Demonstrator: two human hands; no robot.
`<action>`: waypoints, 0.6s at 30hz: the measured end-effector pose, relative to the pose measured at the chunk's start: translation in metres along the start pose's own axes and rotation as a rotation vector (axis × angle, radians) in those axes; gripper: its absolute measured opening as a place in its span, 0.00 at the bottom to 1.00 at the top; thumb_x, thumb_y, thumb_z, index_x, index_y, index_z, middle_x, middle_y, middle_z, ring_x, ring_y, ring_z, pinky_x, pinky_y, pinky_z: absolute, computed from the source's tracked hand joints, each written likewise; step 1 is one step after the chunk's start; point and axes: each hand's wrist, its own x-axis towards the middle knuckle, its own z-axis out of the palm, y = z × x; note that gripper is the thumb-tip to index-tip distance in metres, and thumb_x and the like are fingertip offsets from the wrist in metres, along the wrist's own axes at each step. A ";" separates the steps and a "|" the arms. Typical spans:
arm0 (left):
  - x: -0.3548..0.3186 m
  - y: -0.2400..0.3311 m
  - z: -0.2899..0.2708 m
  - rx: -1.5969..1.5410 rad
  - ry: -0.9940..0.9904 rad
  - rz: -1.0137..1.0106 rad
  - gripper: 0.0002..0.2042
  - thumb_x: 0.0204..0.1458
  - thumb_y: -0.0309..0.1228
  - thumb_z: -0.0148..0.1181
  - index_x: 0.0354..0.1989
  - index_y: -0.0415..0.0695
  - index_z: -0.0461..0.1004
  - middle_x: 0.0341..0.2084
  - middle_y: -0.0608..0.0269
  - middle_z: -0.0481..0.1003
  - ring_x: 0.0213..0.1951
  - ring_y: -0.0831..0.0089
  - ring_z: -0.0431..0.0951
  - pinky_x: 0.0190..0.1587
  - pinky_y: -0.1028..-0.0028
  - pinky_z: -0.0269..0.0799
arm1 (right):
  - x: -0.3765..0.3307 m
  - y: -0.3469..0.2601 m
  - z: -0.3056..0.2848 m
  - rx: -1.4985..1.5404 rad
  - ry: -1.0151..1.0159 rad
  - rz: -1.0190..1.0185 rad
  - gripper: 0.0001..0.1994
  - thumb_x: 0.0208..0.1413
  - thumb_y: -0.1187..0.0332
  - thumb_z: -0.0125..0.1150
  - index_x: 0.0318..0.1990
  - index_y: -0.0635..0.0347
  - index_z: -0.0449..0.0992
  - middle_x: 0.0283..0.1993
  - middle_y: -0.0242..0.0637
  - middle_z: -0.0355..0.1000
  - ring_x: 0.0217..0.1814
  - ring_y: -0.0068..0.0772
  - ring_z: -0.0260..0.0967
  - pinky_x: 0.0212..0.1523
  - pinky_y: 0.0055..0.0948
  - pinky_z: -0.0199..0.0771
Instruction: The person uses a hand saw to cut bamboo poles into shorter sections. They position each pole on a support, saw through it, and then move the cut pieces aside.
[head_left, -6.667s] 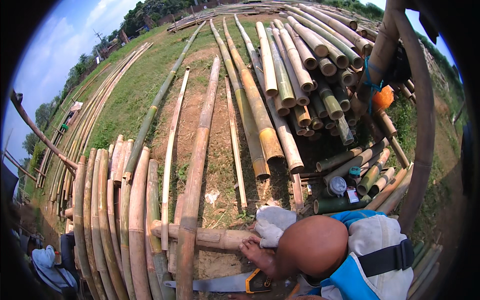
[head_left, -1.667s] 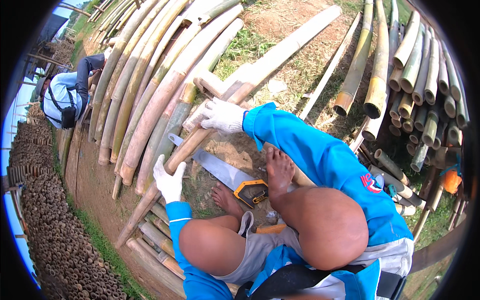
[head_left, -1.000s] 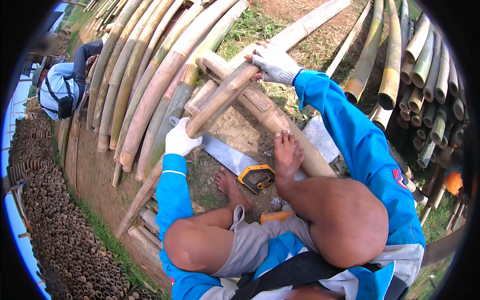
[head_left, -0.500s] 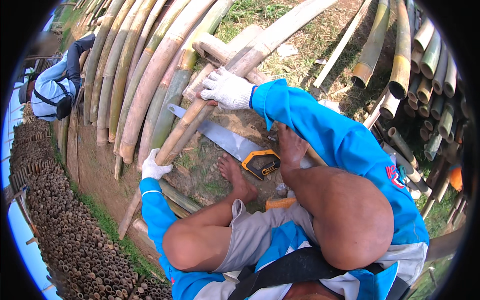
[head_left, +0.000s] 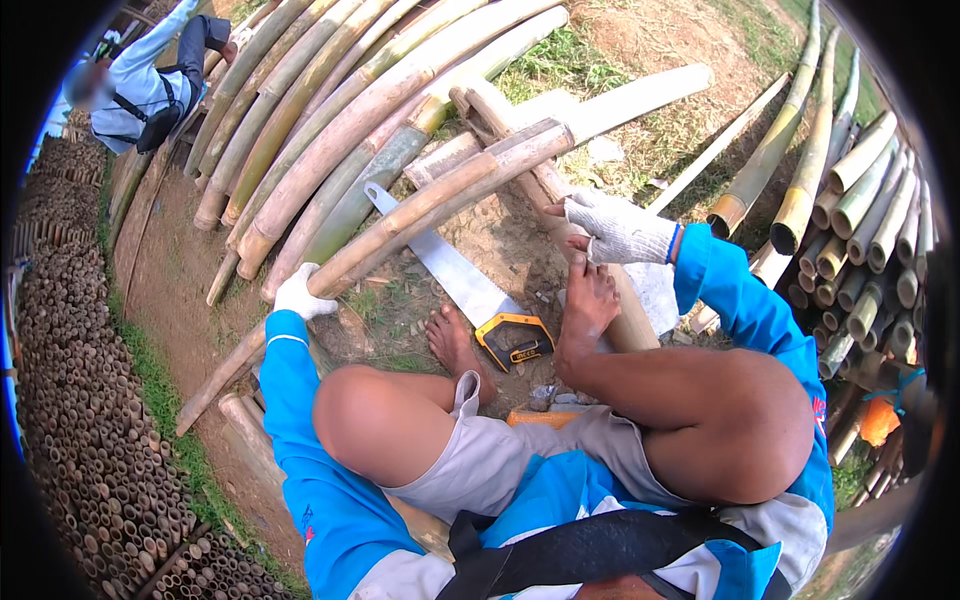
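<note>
My left hand [head_left: 303,293], in a white knit glove, grips a long brown bamboo pole [head_left: 430,215] slanting from lower left to upper right. A paler bamboo length [head_left: 640,100] lines up with its far end; whether they are one piece I cannot tell. My right hand [head_left: 622,232], gloved with bare fingertips, is off the pole, thumb and forefinger apart, above my right foot [head_left: 590,305]. A handsaw [head_left: 455,272] with a yellow and black handle lies on the ground by my feet, its blade passing under the pole.
Several long bamboo poles [head_left: 330,150] lie side by side at upper left, where another person [head_left: 150,100] bends. Stacked bamboo [head_left: 870,240] is at right, cut ends toward me. Many upright bamboo ends [head_left: 110,400] fill the left. A bamboo crosspiece [head_left: 545,190] runs beneath the pole.
My right hand has let go of the pole and moved down and right, toward my right foot. The pole now lies at a flatter slant. My left hand still grips it.
</note>
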 end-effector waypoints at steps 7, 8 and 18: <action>-0.004 0.010 -0.006 -0.102 -0.005 -0.019 0.59 0.31 0.68 0.85 0.74 0.46 0.74 0.66 0.45 0.80 0.68 0.49 0.79 0.74 0.57 0.72 | -0.108 -0.144 -0.179 -0.272 -0.362 0.139 0.32 0.62 0.62 0.69 0.74 0.59 0.73 0.69 0.53 0.72 0.72 0.61 0.69 0.70 0.52 0.71; -0.005 0.015 -0.005 -0.083 0.017 -0.015 0.59 0.34 0.72 0.81 0.75 0.47 0.73 0.68 0.45 0.78 0.70 0.50 0.78 0.74 0.57 0.72 | -0.113 -0.167 -0.187 -0.330 -0.298 0.121 0.32 0.61 0.65 0.71 0.73 0.59 0.74 0.62 0.53 0.73 0.65 0.62 0.71 0.64 0.54 0.74; 0.026 0.146 0.018 0.035 0.432 0.376 0.54 0.37 0.65 0.82 0.74 0.51 0.72 0.65 0.49 0.77 0.72 0.48 0.71 0.77 0.45 0.57 | -0.111 -0.216 -0.081 -0.446 -0.571 -0.151 0.26 0.60 0.59 0.72 0.64 0.57 0.78 0.55 0.45 0.77 0.58 0.54 0.74 0.62 0.53 0.73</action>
